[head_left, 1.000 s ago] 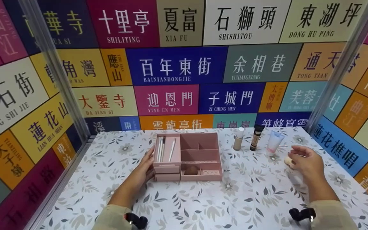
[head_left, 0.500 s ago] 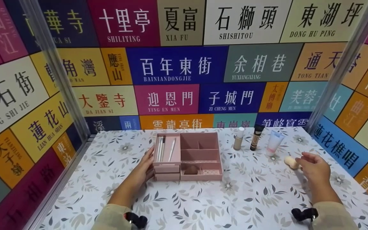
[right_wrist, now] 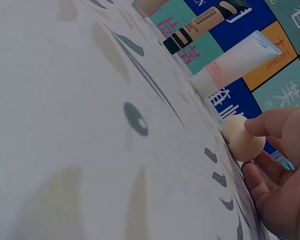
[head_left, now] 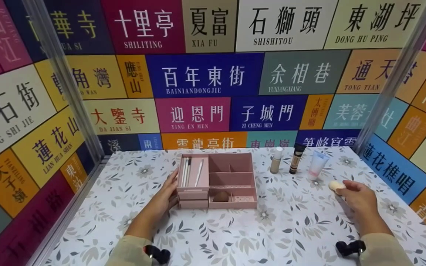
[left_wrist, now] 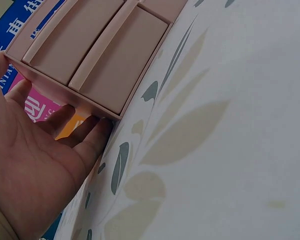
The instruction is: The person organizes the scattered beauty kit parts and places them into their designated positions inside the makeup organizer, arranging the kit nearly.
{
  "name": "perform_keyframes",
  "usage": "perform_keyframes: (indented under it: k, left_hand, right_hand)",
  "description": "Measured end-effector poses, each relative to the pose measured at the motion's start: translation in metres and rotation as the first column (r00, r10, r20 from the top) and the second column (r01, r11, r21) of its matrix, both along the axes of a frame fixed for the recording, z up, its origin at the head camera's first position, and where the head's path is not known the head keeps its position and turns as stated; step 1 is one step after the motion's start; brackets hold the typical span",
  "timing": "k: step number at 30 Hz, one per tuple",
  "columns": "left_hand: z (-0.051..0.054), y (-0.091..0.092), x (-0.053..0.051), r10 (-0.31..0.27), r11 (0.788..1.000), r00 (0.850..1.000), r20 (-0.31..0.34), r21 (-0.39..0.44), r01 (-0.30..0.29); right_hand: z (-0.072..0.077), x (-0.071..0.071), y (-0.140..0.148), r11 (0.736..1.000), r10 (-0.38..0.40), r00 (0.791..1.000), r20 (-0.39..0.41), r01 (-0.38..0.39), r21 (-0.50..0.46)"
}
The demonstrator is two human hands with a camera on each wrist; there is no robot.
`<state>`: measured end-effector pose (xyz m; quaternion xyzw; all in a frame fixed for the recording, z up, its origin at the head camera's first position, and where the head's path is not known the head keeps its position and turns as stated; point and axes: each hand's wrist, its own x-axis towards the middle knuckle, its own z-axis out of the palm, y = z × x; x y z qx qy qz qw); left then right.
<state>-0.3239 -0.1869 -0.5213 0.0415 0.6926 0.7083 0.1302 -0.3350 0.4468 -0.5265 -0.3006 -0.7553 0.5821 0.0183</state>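
Note:
In the head view, my right hand [head_left: 359, 197] pinches a cream makeup sponge [head_left: 335, 185] at the table's right side. The right wrist view shows the thumb against the rounded sponge [right_wrist: 240, 137], with fingers behind and below it. My left hand [head_left: 166, 192] touches the left side of a pink makeup organizer [head_left: 193, 204]. Up close in the left wrist view, its fingertips rest along the organizer's side wall [left_wrist: 65, 92], beside two drawers. Brushes and a white pen-like stick [head_left: 199, 173] lie in the top left tray. A brown rounded thing [head_left: 220, 196] sits in a front compartment.
Right of the organizer stand a foundation bottle [head_left: 275, 162], a black-capped tube [head_left: 296, 160] and a blue-pink tube [head_left: 318, 165]. A floral cloth [head_left: 264, 240] covers the table. Sign-covered walls [head_left: 205, 75] and metal posts [head_left: 74, 96] enclose the back and sides.
My right hand drew back from the sponge to the right, then came back left and now pinches it. The left hand stays at the organizer.

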Motion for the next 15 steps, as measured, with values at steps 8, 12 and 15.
perform_keyframes:
  k: [8, 12, 15]
  left_hand:
    - [0.0012, 0.0007, -0.0008, 0.004, 1.000, 1.000, -0.003, -0.009, -0.004]
    - [0.0007, 0.0005, -0.0012, 0.008, 1.000, 1.000, 0.003, -0.001, -0.008]
    - [0.0006, 0.0005, -0.0012, 0.013, 1.000, 1.000, 0.013, 0.001, -0.013]
  right_hand:
    - [0.0019, 0.0002, -0.0009, 1.000, -0.004, 1.000, -0.009, 0.005, 0.007]
    - [0.0046, 0.0003, -0.0037, 1.000, -0.002, 1.000, -0.003, 0.002, 0.009]
    - [0.0065, 0.0000, -0.0077, 1.000, 0.010, 1.000, -0.009, -0.010, 0.024]
